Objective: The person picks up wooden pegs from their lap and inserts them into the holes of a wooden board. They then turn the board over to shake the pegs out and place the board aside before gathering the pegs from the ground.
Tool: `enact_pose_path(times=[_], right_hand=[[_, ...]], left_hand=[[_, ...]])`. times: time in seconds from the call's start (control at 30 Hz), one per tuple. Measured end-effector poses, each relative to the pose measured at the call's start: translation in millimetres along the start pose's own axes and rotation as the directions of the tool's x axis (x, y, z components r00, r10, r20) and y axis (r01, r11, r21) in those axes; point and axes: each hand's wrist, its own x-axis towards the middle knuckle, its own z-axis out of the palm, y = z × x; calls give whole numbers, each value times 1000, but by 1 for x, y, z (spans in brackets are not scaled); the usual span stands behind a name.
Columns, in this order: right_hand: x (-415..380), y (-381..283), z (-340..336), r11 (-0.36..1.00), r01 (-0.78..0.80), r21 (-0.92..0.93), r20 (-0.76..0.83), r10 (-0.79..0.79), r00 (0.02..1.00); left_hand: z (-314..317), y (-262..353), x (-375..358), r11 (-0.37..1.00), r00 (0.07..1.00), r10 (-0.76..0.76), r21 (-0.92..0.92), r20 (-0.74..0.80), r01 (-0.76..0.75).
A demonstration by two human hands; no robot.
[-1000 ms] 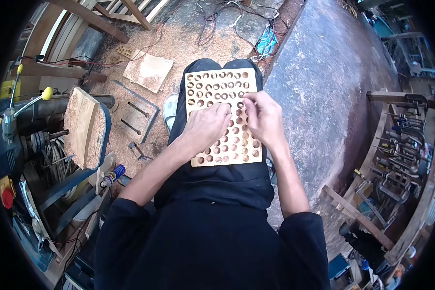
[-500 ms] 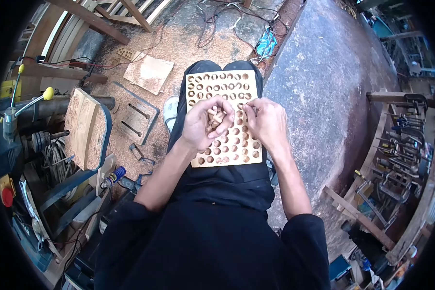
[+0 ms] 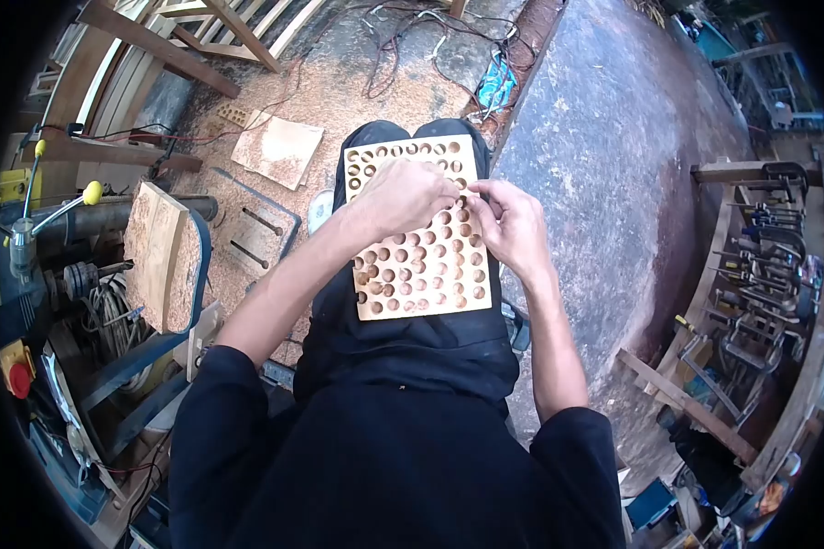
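A pale wooden board [image 3: 421,309] with rows of round holes lies across the lap. Slim wooden pieces seem to sit in holes of the far rows, while the near holes look unfilled. My left hand [image 3: 403,197] is over the board's upper middle, back up and fingers curled; the small wooden pieces seen in its palm earlier are hidden beneath it. At the board's right edge, my right hand [image 3: 515,224] has bent fingers reaching toward the left fingertips. Whatever lies between its thumb and forefinger is too small to make out.
Sawdust covers the floor around a loose wooden panel [image 3: 277,148]. To the left stands a machine with a dusty wooden table [image 3: 160,256] and yellow-knobbed levers [image 3: 92,193]. Several clamps [image 3: 751,311] hang on a rack at right. Cables [image 3: 389,55] lie on the floor ahead.
My left hand has turned from palm-up, showing small wooden pieces, to back-up, and moved in toward the right fingertips. My right hand stays near the board's right edge, its fingers slightly more spread.
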Motion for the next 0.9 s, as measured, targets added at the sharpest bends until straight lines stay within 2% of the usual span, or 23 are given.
enact_pose_path(times=[0.07,0.1,0.17,0.3,0.4,0.47,0.53,0.57,0.67,0.77,0.8,0.83,0.87,0.9], right_hand=[[2,4,-1,988,107,-108,62,-101,993],[3,5,-2,974,164,-158,97,-150,984],[7,1,-7,951,180,-251,184,-135,974],[16,-4,-9,912,235,-337,311,-127,942],[31,-16,-12,863,316,-393,463,-111,879],[39,-24,-11,817,378,-436,555,-87,828],[43,-18,-9,829,398,-394,585,-108,804],[44,-15,-9,832,408,-375,600,-118,791],[37,-10,-11,863,395,-316,520,-191,832],[32,-21,-25,995,49,-85,434,-8,901],[28,-1,-22,991,110,-82,346,-75,935],[22,15,-17,983,-27,183,284,-27,959],[18,30,-12,887,-139,441,232,37,972],[16,36,-7,711,-216,669,197,111,974]], left_hand=[[-11,4,6,984,992,82,152,92,-96],[-10,2,5,987,992,104,119,66,-111],[-7,-5,-3,989,990,140,55,10,-141],[-9,-4,-12,998,998,57,3,-24,-57],[-7,-4,-8,998,998,63,0,3,-63],[-4,-6,-1,994,995,80,74,66,-85],[-6,-5,2,992,987,73,89,140,-86],[-5,-5,1,989,986,107,90,128,-119],[3,-11,-5,973,976,197,106,96,-206],[9,-10,-9,991,992,128,28,17,-129],[8,-8,-9,994,994,104,18,19,-105],[7,-5,-10,998,997,69,-7,25,-69],[4,-3,-9,999,999,37,-29,31,-36],[2,-1,-9,999,999,6,-49,39,-4]])
